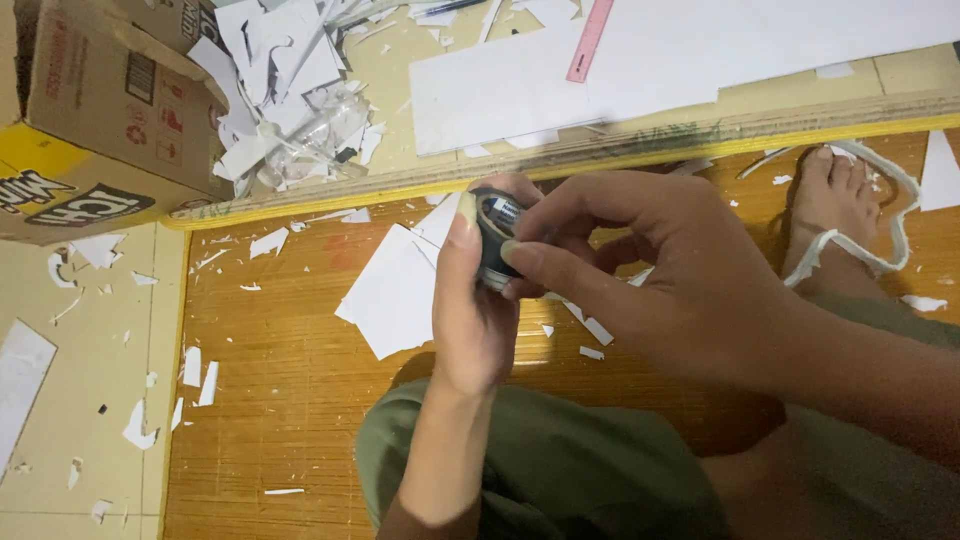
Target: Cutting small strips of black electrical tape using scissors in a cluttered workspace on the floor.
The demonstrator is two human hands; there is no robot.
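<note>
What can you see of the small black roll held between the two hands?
The black roll is small and round, like a roll of tape, with a pale label on its inner ring; I can't tell the material. It is held above the woven mat, turned on edge. The left hand grips it from the left, and the right hand pinches it with thumb and fingers, hiding most of it.

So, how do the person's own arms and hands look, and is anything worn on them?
Both arms are bare to the frame edge: no sleeves, gloves, watch or rings show. The left hand and right hand have short, unpainted nails. The only clothing visible is olive-green fabric over the legs.
</note>
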